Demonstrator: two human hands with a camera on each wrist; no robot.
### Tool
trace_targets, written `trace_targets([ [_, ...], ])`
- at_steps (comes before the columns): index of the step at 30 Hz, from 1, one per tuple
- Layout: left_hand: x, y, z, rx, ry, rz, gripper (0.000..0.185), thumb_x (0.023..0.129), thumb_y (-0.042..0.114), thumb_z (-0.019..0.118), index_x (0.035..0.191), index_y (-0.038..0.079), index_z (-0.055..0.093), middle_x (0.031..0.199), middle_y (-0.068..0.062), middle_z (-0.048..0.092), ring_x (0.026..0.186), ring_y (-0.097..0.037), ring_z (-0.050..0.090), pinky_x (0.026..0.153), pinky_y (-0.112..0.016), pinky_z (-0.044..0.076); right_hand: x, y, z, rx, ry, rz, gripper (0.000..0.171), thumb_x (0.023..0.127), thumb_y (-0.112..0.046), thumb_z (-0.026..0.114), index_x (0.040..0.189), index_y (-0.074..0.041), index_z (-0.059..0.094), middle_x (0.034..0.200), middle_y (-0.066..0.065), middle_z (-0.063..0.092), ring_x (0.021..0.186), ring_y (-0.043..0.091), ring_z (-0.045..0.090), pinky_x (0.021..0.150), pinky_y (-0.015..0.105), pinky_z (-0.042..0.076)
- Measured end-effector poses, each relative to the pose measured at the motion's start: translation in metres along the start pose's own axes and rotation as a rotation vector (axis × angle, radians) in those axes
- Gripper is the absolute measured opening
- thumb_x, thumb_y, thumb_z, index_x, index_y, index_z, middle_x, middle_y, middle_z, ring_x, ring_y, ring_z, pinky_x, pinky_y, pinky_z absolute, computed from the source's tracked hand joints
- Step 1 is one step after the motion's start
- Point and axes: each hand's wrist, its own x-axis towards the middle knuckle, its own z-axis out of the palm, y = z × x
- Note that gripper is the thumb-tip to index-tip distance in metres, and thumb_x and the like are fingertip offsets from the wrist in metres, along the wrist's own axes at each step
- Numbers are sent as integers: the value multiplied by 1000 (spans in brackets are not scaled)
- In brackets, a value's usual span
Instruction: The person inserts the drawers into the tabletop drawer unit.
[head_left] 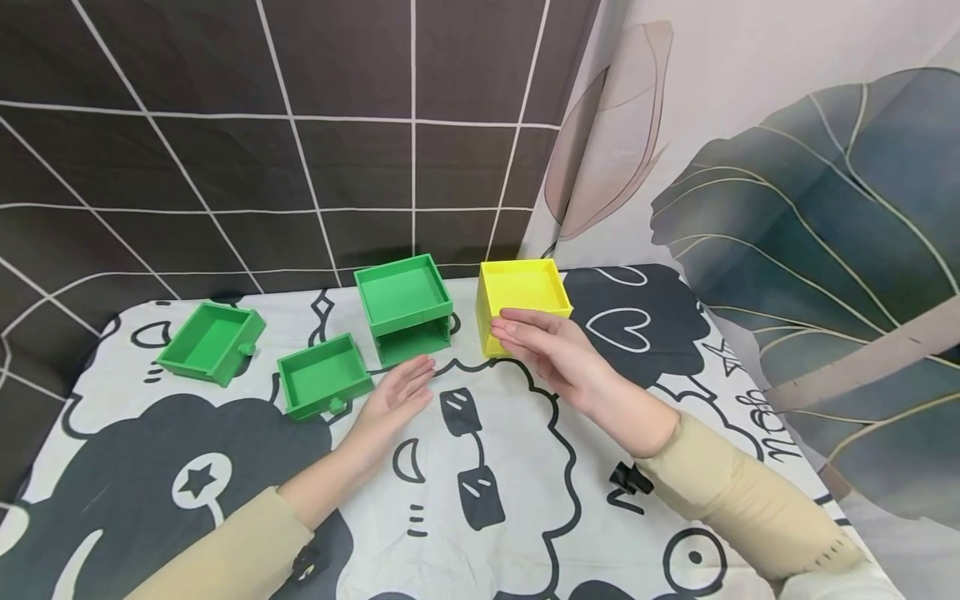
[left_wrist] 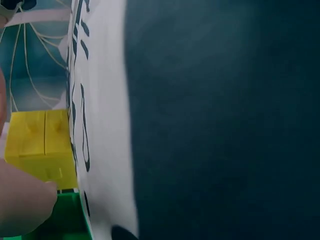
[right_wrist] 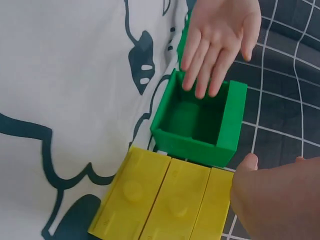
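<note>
A green drawer cabinet (head_left: 405, 304) stands at the back middle, its front hollow below a shallow top tray. Two green drawers (head_left: 326, 377) with round knobs lie to its left, both empty. Right of it is a yellow drawer cabinet (head_left: 525, 285); its drawer fronts (right_wrist: 178, 207) with round knobs are pushed in. My left hand (head_left: 392, 398) is held palm inward, fingers extended, just in front of the green cabinet's opening. The right hand (head_left: 551, 354) has its fingers extended too, and overlaps the yellow cabinet's front in the head view. Neither hand holds anything.
A cartoon-printed cloth (head_left: 480, 550) covers the table. Behind the cabinets hangs a dark curtain (head_left: 352, 167) with a white grid. A leaf-patterned wall hanging (head_left: 825, 233) borders the right side.
</note>
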Motion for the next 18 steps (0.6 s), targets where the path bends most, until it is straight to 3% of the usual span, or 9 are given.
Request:
trace_targets([
  [3, -10, 1, -7, -20, 9, -21, 63, 109, 7, 52, 165, -1, 26, 172, -21, 32, 161, -37, 32, 112, -3, 39, 6, 0, 5, -94, 12, -54, 56, 106, -6, 60, 157, 6, 41, 142, 13, 68, 115, 5, 74, 108, 22, 58],
  [6, -20, 2, -13, -62, 16, -35, 62, 109, 7, 50, 165, -2, 25, 172, -22, 31, 160, -34, 31, 112, -2, 39, 10, -1, 12, -188, 29, -94, 54, 105, -8, 62, 156, 2, 45, 152, 18, 60, 130, 16, 68, 110, 20, 56],
  [11, -35, 1, -23, -153, 25, -72, 63, 111, 10, 48, 166, -4, 21, 174, -23, 26, 155, -17, 40, 116, -7, 41, 19, -2, 23, -294, 43, -172, 52, 104, -9, 65, 154, -1, 50, 154, 19, 59, 143, 28, 60, 107, 15, 57],
  [18, -49, -2, -39, -245, 18, -147, 68, 112, 13, 45, 167, -6, 10, 175, -25, 17, 131, 9, 55, 123, -15, 40, 33, 2, 36, -359, 39, -272, 51, 103, -6, 68, 151, 1, 53, 150, 20, 62, 141, 31, 61, 115, 26, 55],
])
